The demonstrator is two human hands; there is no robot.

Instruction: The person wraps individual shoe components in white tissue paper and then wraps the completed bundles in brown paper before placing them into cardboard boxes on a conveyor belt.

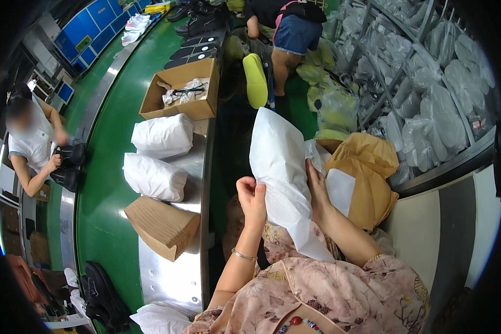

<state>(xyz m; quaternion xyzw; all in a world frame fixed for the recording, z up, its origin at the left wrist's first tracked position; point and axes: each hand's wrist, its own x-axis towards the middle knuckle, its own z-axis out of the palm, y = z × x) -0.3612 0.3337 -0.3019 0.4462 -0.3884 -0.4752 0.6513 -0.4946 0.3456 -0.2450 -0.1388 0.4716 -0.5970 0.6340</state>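
Observation:
A long bundle wrapped in white paper [278,150] is held upright in front of my chest, its loose paper tail hanging toward my lap. My left hand [253,201] has its fingers curled against the bundle's left edge, pinching the paper. On the opposite side, my right hand [316,189] grips the bundle, its fingers partly hidden behind it. What lies inside the paper is hidden. To my left, two similar white paper-wrapped bundles [162,135] [155,177] rest on the bench beside a stack of folded brown paper [162,225].
An open cardboard box [181,89] with crumpled paper and glasses stands on the metal bench [172,278]. Black shoes [104,298] lie on the green conveyor [108,167]. Bagged soles fill a rack [423,94] at right, near brown paper sacks [367,178]. Two co-workers are nearby.

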